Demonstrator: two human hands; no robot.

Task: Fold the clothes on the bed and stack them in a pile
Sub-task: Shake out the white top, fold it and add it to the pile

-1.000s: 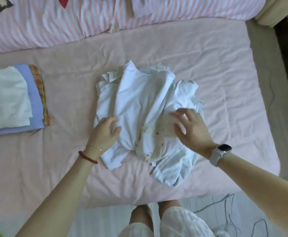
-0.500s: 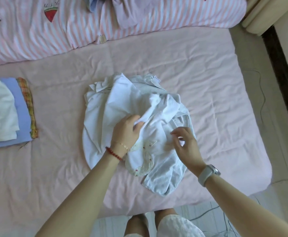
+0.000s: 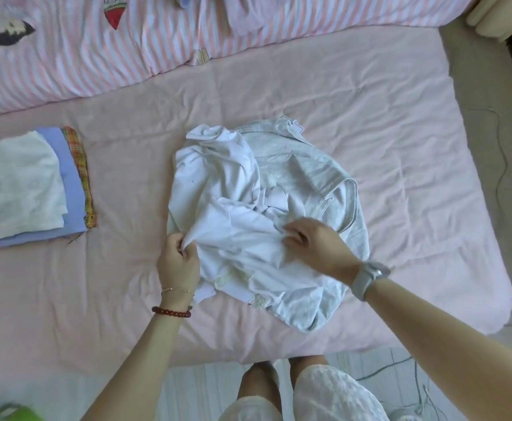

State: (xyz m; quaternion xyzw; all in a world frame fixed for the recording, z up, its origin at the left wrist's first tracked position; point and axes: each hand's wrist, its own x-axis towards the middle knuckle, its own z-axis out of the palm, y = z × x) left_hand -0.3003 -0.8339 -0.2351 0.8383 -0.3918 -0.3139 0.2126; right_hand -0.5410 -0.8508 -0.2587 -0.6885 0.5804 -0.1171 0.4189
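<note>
A crumpled white garment (image 3: 224, 196) lies in a heap on top of a pale grey shirt (image 3: 318, 174) in the middle of the pink bed (image 3: 370, 117). My left hand (image 3: 177, 262) pinches the white garment's edge at the heap's left side. My right hand (image 3: 315, 244) grips a fold of the same white cloth near the heap's centre. A pile of folded clothes (image 3: 27, 186) sits at the left: white on top, blue below, a plaid piece at the bottom.
A pink striped quilt (image 3: 127, 53) with printed figures runs along the far side of the bed. The bed's near edge is right in front of my legs (image 3: 261, 387). Cables (image 3: 400, 366) lie on the floor at the lower right. A green object (image 3: 15, 413) shows at the bottom left.
My left hand moved from the heap's centre to its left edge and now pinches the white cloth there. My right hand shifted up and closed on a fold. The grey shirt is more uncovered.
</note>
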